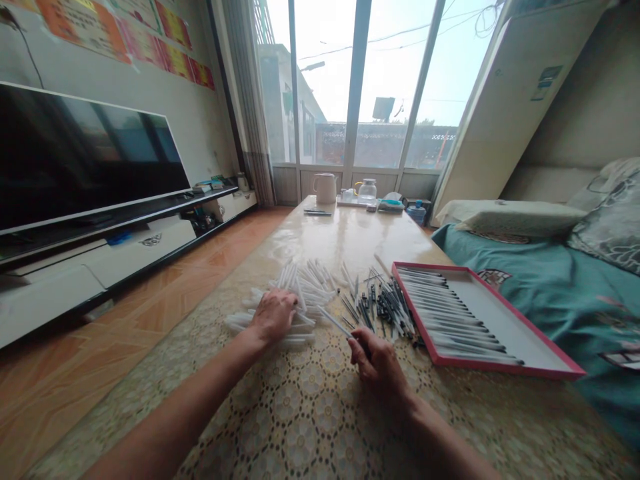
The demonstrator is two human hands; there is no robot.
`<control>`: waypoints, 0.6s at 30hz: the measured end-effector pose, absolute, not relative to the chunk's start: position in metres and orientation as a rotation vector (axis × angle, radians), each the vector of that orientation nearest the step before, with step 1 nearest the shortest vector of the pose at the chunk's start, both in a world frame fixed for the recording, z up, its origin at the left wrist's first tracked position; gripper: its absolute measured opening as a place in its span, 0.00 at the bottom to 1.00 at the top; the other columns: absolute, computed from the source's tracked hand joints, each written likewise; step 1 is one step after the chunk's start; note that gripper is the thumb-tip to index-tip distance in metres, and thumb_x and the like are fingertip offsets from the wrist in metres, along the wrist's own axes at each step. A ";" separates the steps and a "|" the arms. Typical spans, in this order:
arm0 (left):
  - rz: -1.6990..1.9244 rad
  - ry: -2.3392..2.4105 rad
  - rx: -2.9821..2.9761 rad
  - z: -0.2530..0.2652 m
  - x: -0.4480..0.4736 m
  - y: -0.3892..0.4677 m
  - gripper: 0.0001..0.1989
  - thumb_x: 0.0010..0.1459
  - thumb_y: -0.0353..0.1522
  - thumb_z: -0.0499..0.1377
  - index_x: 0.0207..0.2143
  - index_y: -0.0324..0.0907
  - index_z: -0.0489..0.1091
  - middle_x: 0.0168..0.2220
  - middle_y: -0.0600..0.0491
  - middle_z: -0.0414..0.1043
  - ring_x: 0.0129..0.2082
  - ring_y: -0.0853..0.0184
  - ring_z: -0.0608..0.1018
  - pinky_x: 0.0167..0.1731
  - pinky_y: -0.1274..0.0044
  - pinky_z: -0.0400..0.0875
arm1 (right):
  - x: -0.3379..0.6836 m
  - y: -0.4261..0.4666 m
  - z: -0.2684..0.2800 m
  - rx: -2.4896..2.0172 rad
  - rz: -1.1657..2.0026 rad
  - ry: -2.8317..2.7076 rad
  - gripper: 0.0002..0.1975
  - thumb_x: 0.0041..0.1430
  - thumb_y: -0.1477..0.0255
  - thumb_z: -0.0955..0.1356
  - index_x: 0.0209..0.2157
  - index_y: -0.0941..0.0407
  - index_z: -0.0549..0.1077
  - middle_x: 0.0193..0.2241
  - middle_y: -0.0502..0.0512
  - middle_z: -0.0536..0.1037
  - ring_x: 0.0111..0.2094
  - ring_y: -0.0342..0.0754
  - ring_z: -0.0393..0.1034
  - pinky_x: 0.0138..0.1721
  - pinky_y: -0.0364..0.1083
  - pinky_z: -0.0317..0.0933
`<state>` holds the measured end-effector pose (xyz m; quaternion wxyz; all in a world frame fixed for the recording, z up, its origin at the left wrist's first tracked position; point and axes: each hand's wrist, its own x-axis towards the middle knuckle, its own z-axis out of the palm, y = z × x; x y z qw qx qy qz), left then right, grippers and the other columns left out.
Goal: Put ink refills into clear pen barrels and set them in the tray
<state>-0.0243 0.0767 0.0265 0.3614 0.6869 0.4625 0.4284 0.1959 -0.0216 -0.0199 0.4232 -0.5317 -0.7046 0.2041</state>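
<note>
A pile of white translucent pen tubes [313, 283] lies on the patterned tablecloth. My left hand [275, 313] rests on its near side with the fingers curled down among the tubes; what they pinch is hidden. My right hand [377, 360] is closed around a slim pale pen refill [334, 321], whose tip points up and left toward the pile. Beyond that hand is a heap of dark-ended refills and black pen parts [387, 303]. To the right, a shallow pink-rimmed box [525, 317] holds a row of dark-ended pens [455, 320].
The long table [320, 250] runs toward the window. At its far end stand a beige kettle [325, 189], a glass pot [367, 191] and a few pens [317, 212]. A teal-covered sofa [480, 250] borders the right side; a television [95, 157] stands left.
</note>
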 end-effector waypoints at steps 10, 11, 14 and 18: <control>1.067 1.153 1.986 0.024 -0.018 0.063 0.07 0.42 0.25 0.62 0.26 0.45 0.74 0.28 0.51 0.73 0.33 0.61 0.70 0.42 0.70 0.58 | 0.196 -0.023 -0.019 -1.334 0.373 -1.741 0.09 0.61 0.69 0.59 0.34 0.57 0.67 0.21 0.50 0.71 0.22 0.43 0.66 0.25 0.40 0.57; 1.083 1.151 1.970 0.026 -0.018 0.057 0.06 0.44 0.27 0.62 0.28 0.45 0.74 0.28 0.51 0.73 0.33 0.62 0.71 0.40 0.71 0.60 | 0.196 -0.023 -0.018 -1.333 0.350 -1.727 0.10 0.61 0.69 0.59 0.36 0.58 0.68 0.21 0.50 0.71 0.22 0.43 0.66 0.25 0.40 0.57; 1.134 1.148 1.733 0.029 -0.016 0.036 0.06 0.47 0.32 0.62 0.31 0.43 0.74 0.28 0.51 0.73 0.30 0.64 0.72 0.33 0.74 0.63 | 0.197 -0.026 -0.016 -1.324 0.305 -1.695 0.11 0.61 0.70 0.59 0.39 0.58 0.69 0.22 0.50 0.71 0.22 0.43 0.65 0.26 0.40 0.57; 1.134 1.058 1.196 0.023 -0.014 0.009 0.11 0.45 0.33 0.65 0.33 0.40 0.74 0.27 0.53 0.73 0.24 0.70 0.70 0.26 0.78 0.62 | 0.195 -0.031 -0.009 -1.304 0.215 -1.687 0.09 0.57 0.72 0.60 0.36 0.57 0.70 0.21 0.49 0.69 0.21 0.42 0.61 0.25 0.40 0.55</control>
